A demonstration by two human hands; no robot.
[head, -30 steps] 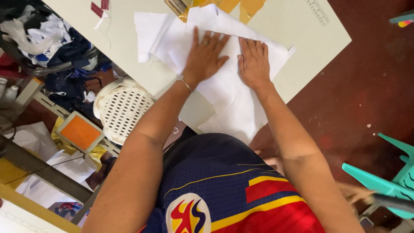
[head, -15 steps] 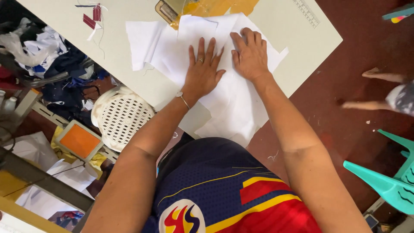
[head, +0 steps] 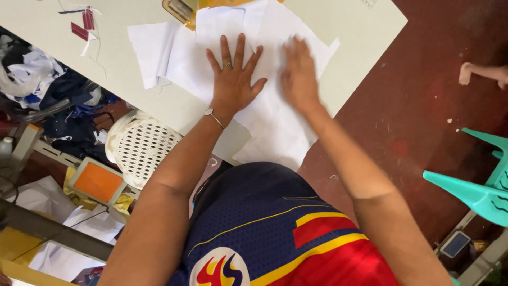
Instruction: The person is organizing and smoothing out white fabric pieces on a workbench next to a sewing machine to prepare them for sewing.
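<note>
Both hands are down flat on the white fabric (head: pixel 275 122), which lies across the near part of the pale table (head: pixel 116 69) and hangs over its front edge toward the person's dark blue, red and yellow shirt (head: pixel 275 233). The left hand (head: pixel 233 79) is spread wide, palm pressed to the cloth, a ring on one finger and a thin bracelet at the wrist. The right hand (head: pixel 299 74) lies just beside it, palm down too, but it is blurred, so how far its fingers are spread I cannot tell. More white pieces (head: pixel 151 53) fan out to the left of the hands, and a yellow sheet (head: pixel 222 4) peeks out at the top edge, partly covered by the white layers. Small red scraps (head: pixel 84 24) with loose threads sit at the far left of the table. Below the table edge, a white perforated basket (head: pixel 140 148) stands close to the left forearm, with an orange-topped box (head: pixel 98 182) beside it and a heap of dark and white cloth (head: pixel 42 90) further left. On the reddish floor to the right stands a turquoise plastic chair (head: pixel 476 185), and another person's foot (head: pixel 481 71) shows at the frame edge.
</note>
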